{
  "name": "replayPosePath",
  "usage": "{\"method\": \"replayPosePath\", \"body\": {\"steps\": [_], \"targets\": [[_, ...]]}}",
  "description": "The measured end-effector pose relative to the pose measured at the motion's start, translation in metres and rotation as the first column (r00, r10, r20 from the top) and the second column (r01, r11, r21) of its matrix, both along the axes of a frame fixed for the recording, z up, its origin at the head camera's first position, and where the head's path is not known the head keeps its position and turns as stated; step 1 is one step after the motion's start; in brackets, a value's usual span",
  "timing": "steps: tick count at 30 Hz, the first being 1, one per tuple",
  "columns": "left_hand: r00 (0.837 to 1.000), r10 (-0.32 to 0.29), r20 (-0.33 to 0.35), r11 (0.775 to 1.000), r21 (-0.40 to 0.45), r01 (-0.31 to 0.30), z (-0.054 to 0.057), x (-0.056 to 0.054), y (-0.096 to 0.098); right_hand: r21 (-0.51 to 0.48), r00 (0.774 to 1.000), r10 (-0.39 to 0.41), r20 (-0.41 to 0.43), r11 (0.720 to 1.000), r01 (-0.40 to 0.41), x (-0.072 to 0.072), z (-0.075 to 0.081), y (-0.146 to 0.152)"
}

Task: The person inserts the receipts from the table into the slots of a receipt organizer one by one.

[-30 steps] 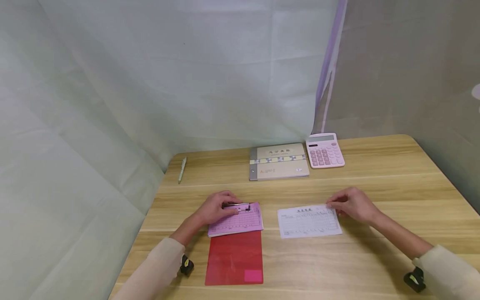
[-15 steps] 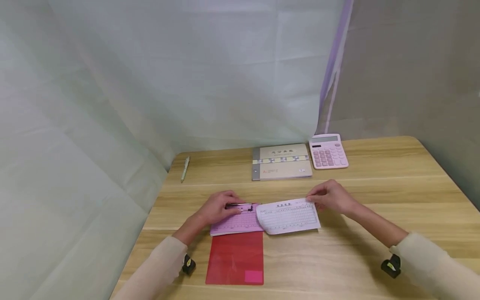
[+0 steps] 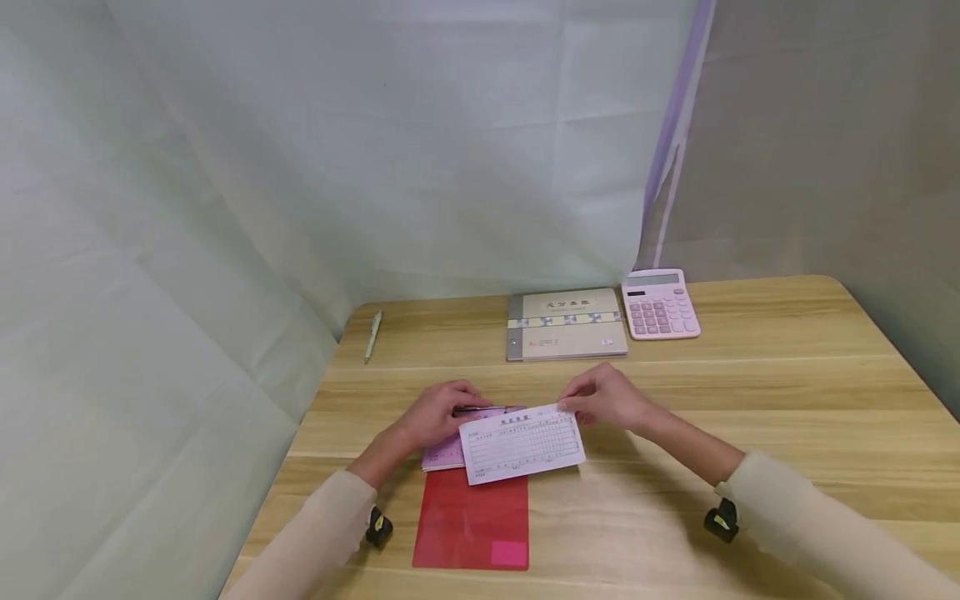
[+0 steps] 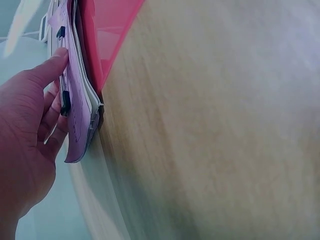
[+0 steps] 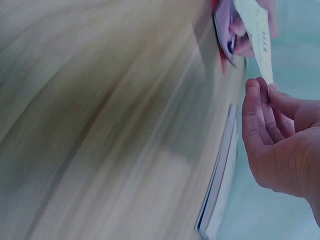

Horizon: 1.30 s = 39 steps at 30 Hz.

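My right hand point(image 3: 606, 397) pinches a white printed form point(image 3: 522, 443) by its top right corner, thumb and fingertips meeting on the edge in the right wrist view. The form is tilted and overlaps a stack of purple forms point(image 3: 442, 452) on a red clipboard point(image 3: 472, 517). My left hand point(image 3: 442, 412) grips the metal clip point(image 4: 64, 90) at the clipboard's top, thumb on it and fingers behind. In the head view the white form hides much of the purple stack and part of the clip.
A beige account book point(image 3: 570, 325) lies at the back of the wooden table point(image 3: 750, 392), with a pink calculator point(image 3: 660, 304) to its right. A pen point(image 3: 372, 337) rests at the back left. Pale curtain point(image 3: 450, 167) hangs behind the table.
The right hand has lifted the white form off the table and carried it left, over the purple forms. The left hand has stayed at the clip.
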<state>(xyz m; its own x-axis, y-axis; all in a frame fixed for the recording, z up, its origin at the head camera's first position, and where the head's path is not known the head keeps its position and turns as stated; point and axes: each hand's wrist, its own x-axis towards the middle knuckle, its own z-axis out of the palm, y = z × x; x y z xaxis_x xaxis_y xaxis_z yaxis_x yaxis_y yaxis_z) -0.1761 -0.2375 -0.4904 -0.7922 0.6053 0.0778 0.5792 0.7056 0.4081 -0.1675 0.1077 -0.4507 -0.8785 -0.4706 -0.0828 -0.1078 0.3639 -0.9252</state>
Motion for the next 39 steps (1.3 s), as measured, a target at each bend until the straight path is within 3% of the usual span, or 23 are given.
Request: {"method": "replayPosePath", "body": {"steps": [13, 18, 31, 34, 39], "targets": [[0.999, -0.006, 0.048, 1.000, 0.027, 0.004, 0.004, 0.000, 0.001, 0.006, 0.994, -0.022, 0.105, 1.000, 0.021, 0.005, -0.015, -0.049], [0.999, -0.032, 0.003, 0.999, -0.014, 0.032, 0.005, -0.001, 0.001, 0.033, 0.988, -0.048, 0.145, 0.998, 0.044, 0.004, -0.017, -0.063], [0.994, -0.031, -0.103, 0.984, -0.176, 0.013, 0.008, 0.003, 0.005, 0.117, 0.998, -0.045, 0.039, 0.992, 0.040, -0.002, -0.027, -0.076], [0.985, -0.056, -0.163, 0.980, -0.196, 0.024, 0.007, 0.005, 0.005, 0.129, 0.999, -0.041, 0.014, 0.991, 0.039, -0.001, -0.028, -0.078], [0.956, -0.112, -0.273, 0.976, -0.211, 0.054, 0.005, 0.008, 0.006, 0.138, 0.998, -0.056, -0.007, 0.989, 0.057, 0.000, -0.029, -0.080]]}}
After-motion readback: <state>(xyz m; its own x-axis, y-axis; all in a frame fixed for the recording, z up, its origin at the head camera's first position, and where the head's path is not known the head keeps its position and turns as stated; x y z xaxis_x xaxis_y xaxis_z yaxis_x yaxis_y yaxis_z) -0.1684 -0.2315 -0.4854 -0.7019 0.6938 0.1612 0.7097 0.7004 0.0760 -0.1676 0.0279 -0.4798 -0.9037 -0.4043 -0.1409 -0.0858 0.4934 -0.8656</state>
